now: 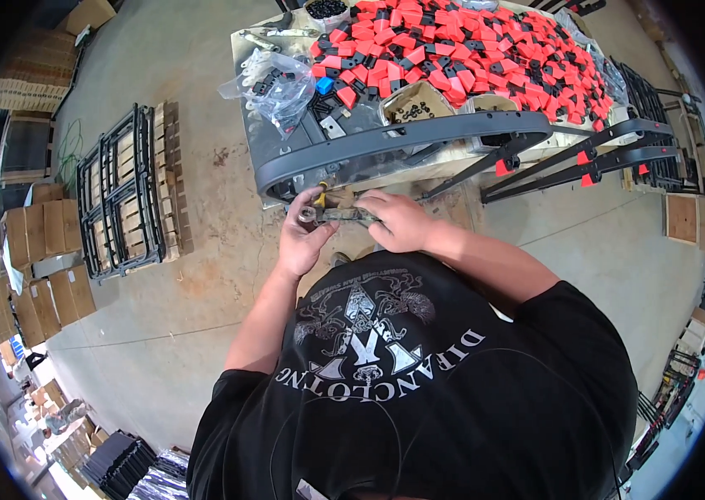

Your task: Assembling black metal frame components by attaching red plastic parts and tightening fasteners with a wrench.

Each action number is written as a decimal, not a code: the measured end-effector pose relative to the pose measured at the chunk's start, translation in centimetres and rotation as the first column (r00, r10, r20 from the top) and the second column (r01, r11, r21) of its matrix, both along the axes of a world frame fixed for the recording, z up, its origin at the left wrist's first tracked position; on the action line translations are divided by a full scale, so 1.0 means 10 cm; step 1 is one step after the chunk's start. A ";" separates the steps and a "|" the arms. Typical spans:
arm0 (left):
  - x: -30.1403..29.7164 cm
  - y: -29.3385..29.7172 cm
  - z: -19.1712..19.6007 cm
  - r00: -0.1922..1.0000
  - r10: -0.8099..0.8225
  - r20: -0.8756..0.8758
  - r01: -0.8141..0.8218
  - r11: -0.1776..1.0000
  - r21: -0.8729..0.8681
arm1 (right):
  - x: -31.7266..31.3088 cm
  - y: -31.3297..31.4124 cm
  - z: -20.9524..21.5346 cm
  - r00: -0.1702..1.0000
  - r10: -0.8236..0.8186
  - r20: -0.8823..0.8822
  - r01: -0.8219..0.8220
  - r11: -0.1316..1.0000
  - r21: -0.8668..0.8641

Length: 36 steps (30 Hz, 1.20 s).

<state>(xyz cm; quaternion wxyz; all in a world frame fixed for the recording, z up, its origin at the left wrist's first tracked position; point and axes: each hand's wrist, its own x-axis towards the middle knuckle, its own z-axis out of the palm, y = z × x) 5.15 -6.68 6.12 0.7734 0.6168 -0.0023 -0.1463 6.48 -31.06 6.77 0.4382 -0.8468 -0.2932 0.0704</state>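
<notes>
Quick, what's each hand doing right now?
Left hand: partly closed, holding a round-ended metal tool.
Right hand: curled beside the tool; whether it grips anything cannot be told.

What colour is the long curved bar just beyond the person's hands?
The curved bar is dark grey; it shows best in the head view.
</notes>
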 end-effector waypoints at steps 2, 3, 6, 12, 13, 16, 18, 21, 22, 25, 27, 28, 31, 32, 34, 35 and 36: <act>-0.10 0.19 -0.16 0.995 0.027 0.092 -0.034 0.997 0.073 | -0.16 0.10 -0.03 0.992 -0.082 0.100 0.076 0.995 0.063; -0.18 0.29 -0.26 0.983 0.043 0.176 -0.071 0.986 0.154 | -0.24 0.16 -0.05 0.967 -0.174 0.185 0.148 0.978 0.144; -0.33 0.49 -0.22 0.975 0.101 0.197 -0.149 0.958 0.245 | -0.44 0.39 -0.03 0.953 -0.299 -0.042 0.302 0.937 0.177; -0.32 1.00 -0.46 0.916 0.400 0.018 -0.398 0.905 0.149 | -0.79 0.66 -0.33 0.807 -0.458 -0.373 0.527 0.844 0.102; -0.30 1.04 -0.49 0.918 0.396 0.018 -0.395 0.908 0.141 | -0.86 0.67 -0.41 0.789 -0.512 -0.340 0.558 0.829 0.046; -0.22 1.16 -0.58 0.890 0.423 -0.170 -0.427 0.904 0.018 | -1.03 0.65 -0.44 0.769 -0.541 -0.342 0.577 0.817 0.004; -0.15 1.15 -0.59 0.889 0.400 -0.224 -0.421 0.906 -0.048 | -1.10 0.62 -0.43 0.765 -0.519 -0.382 0.566 0.824 0.013; -0.12 1.12 -0.59 0.892 0.339 -0.298 -0.395 0.906 -0.154 | -1.21 0.62 -0.32 0.771 -0.580 -0.264 0.585 0.808 -0.069; -0.12 1.10 -0.58 0.892 0.322 -0.317 -0.385 0.909 -0.162 | -1.25 0.62 -0.29 0.759 -0.586 -0.284 0.590 0.803 -0.081; -0.11 1.10 -0.59 0.893 0.292 -0.343 -0.369 0.910 -0.189 | -1.35 0.60 -0.27 0.742 -0.600 -0.298 0.597 0.794 -0.112; -0.09 1.15 -0.71 0.894 0.283 -0.347 -0.366 0.908 -0.205 | -1.40 0.59 -0.27 0.741 -0.604 -0.294 0.596 0.793 -0.127; -0.07 1.21 -0.89 0.906 0.327 -0.269 -0.372 0.918 -0.138 | -1.41 0.61 -0.26 0.738 -0.607 -0.296 0.592 0.792 -0.148; -0.01 1.23 -0.89 0.926 0.320 -0.201 -0.346 0.932 -0.108 | -1.41 0.61 -0.32 0.693 -0.608 -0.387 0.624 0.775 -0.102; 0.01 1.23 -0.82 0.935 0.284 -0.212 -0.318 0.937 -0.144 | -1.40 0.62 -0.34 0.655 -0.589 -0.474 0.654 0.756 -0.036; 0.00 1.19 -0.71 0.925 0.308 -0.222 -0.341 0.931 -0.130 | -1.34 0.69 -0.19 0.579 -0.528 -0.622 0.674 0.739 -0.001; -0.02 1.15 -0.67 0.916 0.327 -0.234 -0.361 0.925 -0.120 | -1.32 0.74 -0.10 0.487 -0.449 -0.749 0.699 0.715 0.026; -0.03 1.14 -0.63 0.916 0.325 -0.234 -0.358 0.926 -0.119 | -1.30 0.75 -0.16 0.485 -0.450 -0.750 0.701 0.713 0.026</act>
